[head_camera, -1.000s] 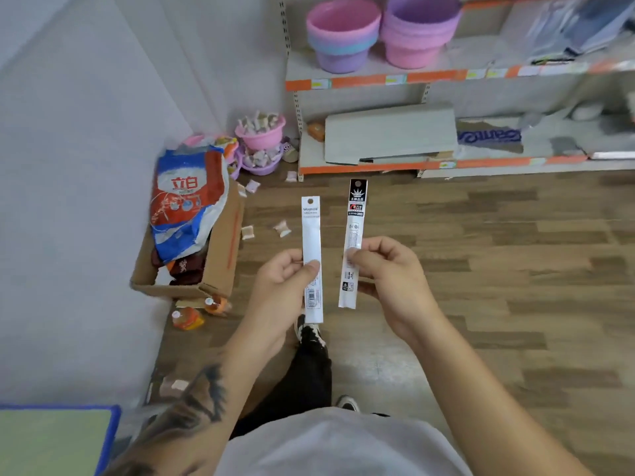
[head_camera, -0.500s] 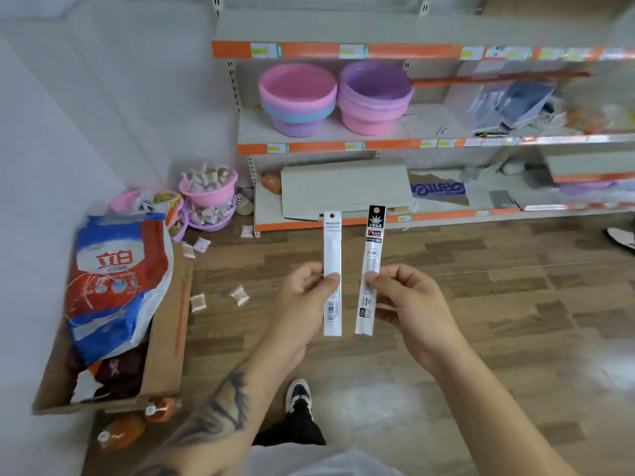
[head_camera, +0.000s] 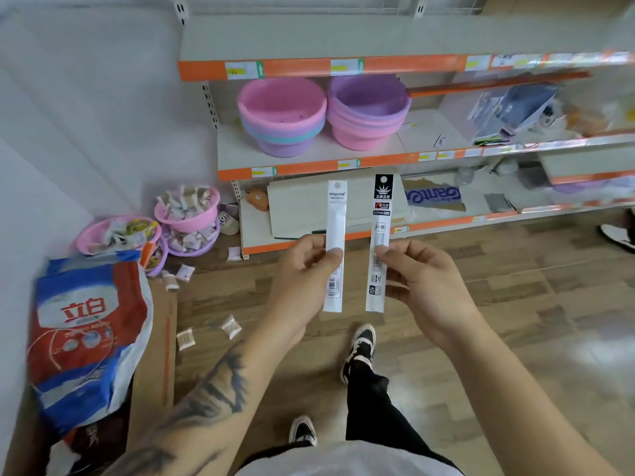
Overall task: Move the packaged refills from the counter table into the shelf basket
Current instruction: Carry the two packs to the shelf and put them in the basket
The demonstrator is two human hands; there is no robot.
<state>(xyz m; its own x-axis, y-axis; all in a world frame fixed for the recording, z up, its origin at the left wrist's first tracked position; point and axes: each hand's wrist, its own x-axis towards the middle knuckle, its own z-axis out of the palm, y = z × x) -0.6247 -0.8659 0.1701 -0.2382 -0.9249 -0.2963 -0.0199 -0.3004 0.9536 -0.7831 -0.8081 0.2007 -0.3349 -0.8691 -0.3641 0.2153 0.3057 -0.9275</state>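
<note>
Two packaged refills, held upright side by side and apart above the wooden floor (head_camera: 515, 304): the left hand (head_camera: 302, 280) pinches the white refill pack (head_camera: 335, 235) with thumb over curled fingers; the right hand (head_camera: 422, 280) pinches the black-topped refill pack (head_camera: 379, 235) likewise. Two stacks of pink and purple basins (head_camera: 281, 115) occupy a shelf (head_camera: 309, 168). Three small floor baskets (head_camera: 187, 214) hold wrapped sachets. Right-hand shelf contents are blurred.

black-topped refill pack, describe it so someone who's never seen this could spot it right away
Start at the orange-edged shelves ahead, then drop to the two hands held up before them. The right hand pinches the black-topped refill pack upright. The all-white pack beside it, in the left hand, lacks that black header.
</note>
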